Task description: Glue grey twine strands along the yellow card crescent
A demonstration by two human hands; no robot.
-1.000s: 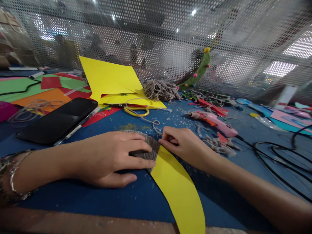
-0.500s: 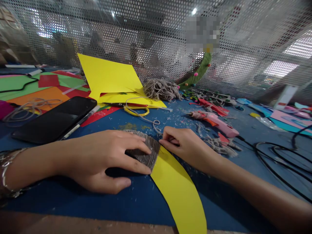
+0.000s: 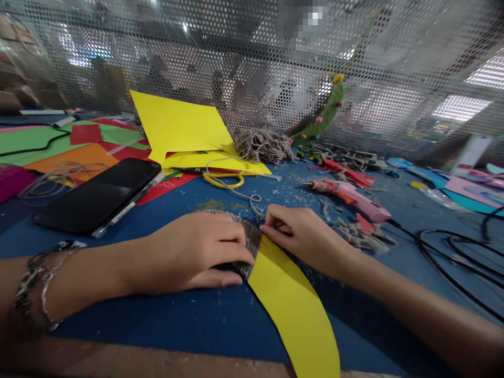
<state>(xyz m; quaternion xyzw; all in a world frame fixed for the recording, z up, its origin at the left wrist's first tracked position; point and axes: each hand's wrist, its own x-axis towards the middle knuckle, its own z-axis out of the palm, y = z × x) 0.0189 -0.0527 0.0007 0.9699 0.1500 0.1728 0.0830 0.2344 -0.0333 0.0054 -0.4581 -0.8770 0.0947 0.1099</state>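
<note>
A curved yellow card strip (image 3: 301,302) lies on the table, its far end wound closely with grey yarn (image 3: 253,242). My left hand (image 3: 192,254) is over the wound part, its fingers drawn together and its thumb at the near edge, closed on the strip. Most of the winding is hidden under that hand. My right hand (image 3: 289,226) pinches the loose yarn (image 3: 255,202) at the far edge of the strip, where grey meets bare yellow. From there the yarn runs back in a small loop towards yellow-handled scissors (image 3: 224,179).
Behind stand a folded yellow sheet (image 3: 183,123) and a heap of grey yarn (image 3: 263,144). A black phone (image 3: 98,197) lies left. To the right are a pink glue gun (image 3: 354,199) and its coiled black cable (image 3: 441,257). A perforated metal screen (image 3: 244,68) closes the back.
My left hand has gone from spread fingers to fingers drawn together, with the thumb moved in against the strip. My right hand keeps its pinch. The view has shifted slightly.
</note>
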